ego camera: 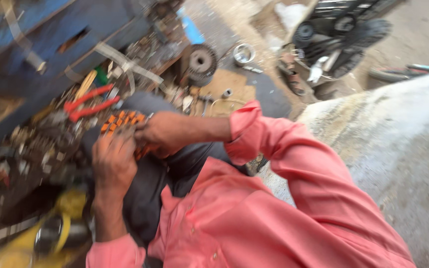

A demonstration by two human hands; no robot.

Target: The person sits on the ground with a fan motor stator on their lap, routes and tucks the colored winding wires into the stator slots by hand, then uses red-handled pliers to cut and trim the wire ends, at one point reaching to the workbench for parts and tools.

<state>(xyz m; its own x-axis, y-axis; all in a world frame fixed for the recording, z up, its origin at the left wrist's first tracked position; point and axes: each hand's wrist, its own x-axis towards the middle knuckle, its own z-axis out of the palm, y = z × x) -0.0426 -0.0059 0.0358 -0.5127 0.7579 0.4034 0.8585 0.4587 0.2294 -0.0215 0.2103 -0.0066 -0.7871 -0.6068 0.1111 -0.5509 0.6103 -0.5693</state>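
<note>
Both hands closed on an orange-and-black segmented part (pixel 124 124): the left hand (pixel 112 164) braced it against the lap while the right hand (pixel 162 133) gripped its edge, red-handled pliers (pixel 89 103) lying near.

A rough repair workshop, seemingly open to the ground: metal scraps (pixel 35 144) heaped by a blue workbench (pixel 35 44), red-handled pliers (pixel 89 102), a gear wheel (pixel 202 62) (dark and greasy), and a wheeled machine (pixel 343 34) on dusty concrete.
</note>
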